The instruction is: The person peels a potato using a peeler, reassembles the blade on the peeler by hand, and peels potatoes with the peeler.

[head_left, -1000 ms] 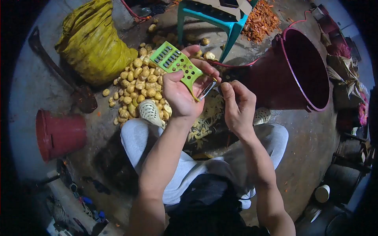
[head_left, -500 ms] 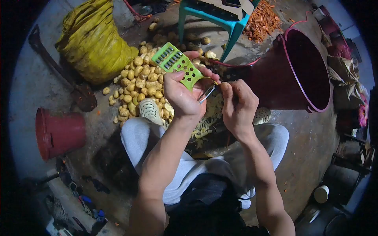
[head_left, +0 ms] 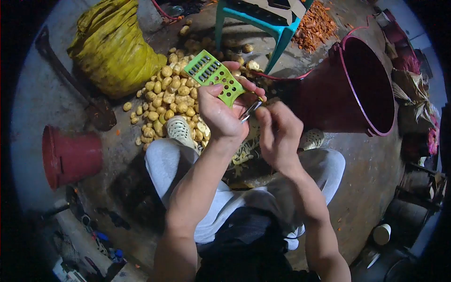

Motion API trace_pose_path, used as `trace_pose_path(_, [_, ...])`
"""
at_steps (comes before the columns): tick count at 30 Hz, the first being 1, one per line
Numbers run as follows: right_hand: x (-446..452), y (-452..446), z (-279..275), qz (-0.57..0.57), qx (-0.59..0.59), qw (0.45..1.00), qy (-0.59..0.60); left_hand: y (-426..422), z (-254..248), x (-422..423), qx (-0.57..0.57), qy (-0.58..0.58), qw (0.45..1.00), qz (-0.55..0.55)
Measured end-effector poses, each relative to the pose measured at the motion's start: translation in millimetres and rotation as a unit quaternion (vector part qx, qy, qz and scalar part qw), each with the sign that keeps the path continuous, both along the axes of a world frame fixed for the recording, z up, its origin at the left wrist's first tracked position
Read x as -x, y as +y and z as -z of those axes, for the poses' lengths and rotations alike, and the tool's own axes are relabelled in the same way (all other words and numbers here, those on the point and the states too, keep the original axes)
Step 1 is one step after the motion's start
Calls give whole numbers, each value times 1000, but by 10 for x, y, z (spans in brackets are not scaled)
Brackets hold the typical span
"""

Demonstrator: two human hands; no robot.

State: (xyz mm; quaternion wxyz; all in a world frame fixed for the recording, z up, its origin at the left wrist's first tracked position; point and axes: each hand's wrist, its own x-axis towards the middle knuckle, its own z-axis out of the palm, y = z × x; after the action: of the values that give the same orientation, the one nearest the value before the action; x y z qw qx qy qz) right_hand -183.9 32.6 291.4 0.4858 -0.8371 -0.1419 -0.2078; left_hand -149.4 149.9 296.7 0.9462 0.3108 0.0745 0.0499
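My left hand [head_left: 221,113] is wrapped around a green peeler with a flat handle [head_left: 225,87] that has slotted metal grating teeth and round holes. The peeler's metal blade [head_left: 250,110] points toward my right hand. Close beside that blade is my right hand [head_left: 281,134], its fingers curled and thumb pressed against the forefinger; whatever may be between them is hidden. Below and beyond both hands lies a heap of potatoes [head_left: 176,94], some of them peeled. Pale peelings [head_left: 244,152] lie on the floor between my feet.
A yellow sack [head_left: 117,51] and a shovel [head_left: 98,113] are at the left, with a small red bucket [head_left: 75,155] nearer. A large maroon bucket [head_left: 324,98] lies tilted at the right. Beyond are a teal stool [head_left: 278,42] and a pile of carrots [head_left: 317,28].
My right hand has shifted slightly left and down, closer to the peeler blade. The blade has turned a little. My left hand still holds the peeler.
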Motion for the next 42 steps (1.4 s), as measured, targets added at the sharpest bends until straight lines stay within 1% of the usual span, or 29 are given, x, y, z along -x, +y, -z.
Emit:
trace_pose_path(2, [-15, 8, -9, -7, 7, 1000, -8, 8, 18, -6, 5, -9, 1000, -3])
trace_pose_path(4, [-93, -45, -22, 45, -24, 997, 56, 3, 32, 4, 12, -16, 1000, -7])
trace_pose_path(5, [-66, -41, -53, 42, -21, 995, 84, 2, 27, -2, 7, -15, 1000, -2])
trace_pose_path(6, [-22, -16, -38, 40, -21, 996, 83, 3, 22, -10, 2, -14, 1000, 3])
trace_pose_path(8, [69, 44, 13, -40, -6, 999, 12, 7, -9, 9, -2, -4, 1000, -1])
trace_pose_path(9, [43, 41, -10, -28, -3, 1000, 4, 7, -14, 26, -6, 8, 1000, -5])
trace_pose_path(12, [-60, -21, -53, 45, -26, 995, 90, -5, 14, 3, 5, -19, 1000, -8])
trace_pose_path(13, [-26, 9, -18, 13, -23, 999, 29, -3, 24, -4, 4, -20, 1000, -3])
trace_pose_path(14, [45, 37, -55, -18, 10, 1000, 16, 0, 12, 4, 4, -21, 1000, -2])
trace_pose_path(16, [29, 18, -68, -6, 38, 999, 6, -8, -14, 26, -10, 1, 1000, -9])
trace_pose_path(18, [-64, -5, -60, 39, -51, 994, 86, -25, 9, 17, -10, -8, 1000, -15])
trace_pose_path(19, [-51, -6, -68, 35, -28, 996, 76, -25, 6, 10, -13, -15, 1000, -12])
trace_pose_path(20, [-5, 6, -7, -3, -10, 999, 34, -24, 0, 11, -17, -22, 1000, -7])
trace_pose_path(22, [-6, 3, -24, -7, 2, 999, 33, -20, -26, 22, -33, -1, 999, -6])
trace_pose_path(23, [2, -2, -33, -10, 15, 999, 35, -24, -10, 21, -36, -13, 999, -11])
trace_pose_path(24, [-40, -11, -37, 22, -35, 995, 87, -27, 3, 24, -39, -25, 999, -17])
trace_pose_path(26, [-12, -13, -88, 9, -28, 995, 97, -20, -19, 24, -41, -27, 999, -22])
trace_pose_path(28, [85, 42, -51, -30, 1, 999, 27, -11, -39, 43, -53, -9, 999, -8])
trace_pose_path(29, [64, 8, -70, -33, 26, 999, 20, -18, -35, 34, -53, -9, 999, -7])
trace_pose_path(30, [30, -28, -55, -32, 25, 999, 21, -29, -18, 28, -28, -15, 999, -9])
trace_pose_path(31, [-18, -57, -36, 8, -11, 998, 58, -31, -6, 26, -3, -22, 1000, -12])
trace_pose_path(32, [-65, -89, -25, 46, -47, 993, 94, -32, -2, 23, -2, -22, 1000, -14])
trace_pose_path(34, [-89, -140, -33, 50, -29, 995, 78, -23, -1, 21, -18, -33, 999, -5])
trace_pose_path(36, [-74, -149, -66, 43, 16, 997, 64, -15, -5, 30, -25, -32, 999, -5])
trace_pose_path(37, [-81, -113, -72, 39, 4, 998, 41, -13, -8, 31, -31, -31, 999, -5])
trace_pose_path(42, [-67, -81, -49, 25, 16, 999, 28, -9, -3, 23, -17, -28, 999, -2])
